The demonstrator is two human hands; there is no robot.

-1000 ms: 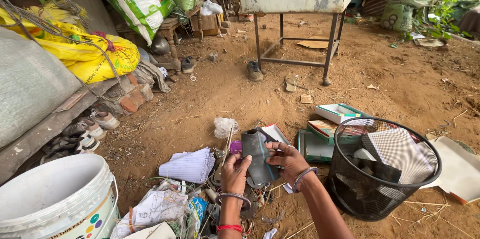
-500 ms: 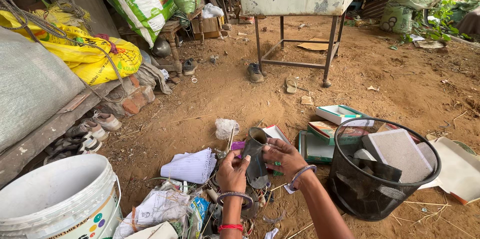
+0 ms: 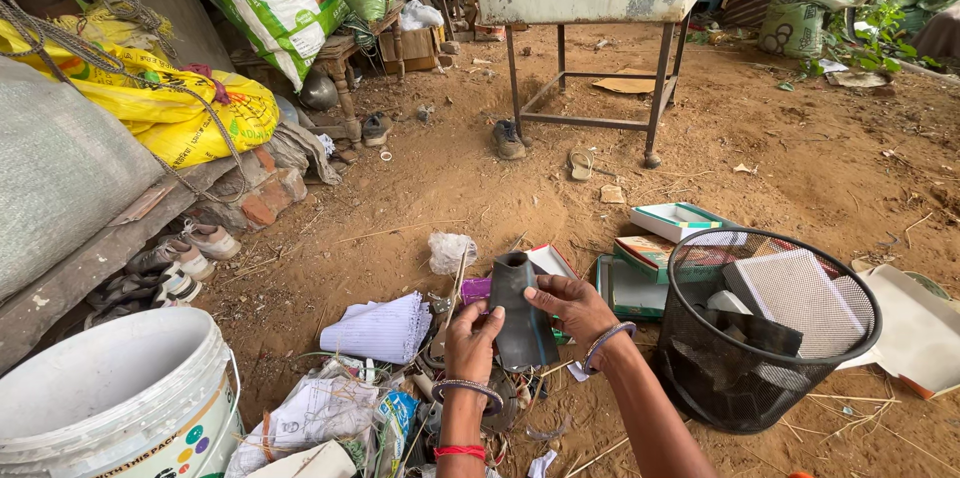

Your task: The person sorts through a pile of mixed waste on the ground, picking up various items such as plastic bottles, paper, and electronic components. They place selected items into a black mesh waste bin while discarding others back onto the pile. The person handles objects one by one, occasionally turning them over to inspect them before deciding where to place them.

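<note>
At the lower left corner of the dirt floor [image 3: 420,188] stands a white bucket [image 3: 110,403], and right of it lie crumpled papers [image 3: 310,413] and a folded lined sheet [image 3: 380,328]. Your left hand [image 3: 470,338] grips the lower left edge of a dark rubber boot-like sleeve [image 3: 520,313], thumb pressed over its front. The sleeve stands nearly upright between your hands, its open round neck at the top, above the scrap pile. Your right hand [image 3: 575,303] clasps its right side higher up, fingers curled across the front; what lies behind the sleeve is hard to make out. Just right of that wrist sit flat boxes [image 3: 660,248], then a black mesh basket [image 3: 700,378] holding a white perforated slab [image 3: 800,293].
</note>
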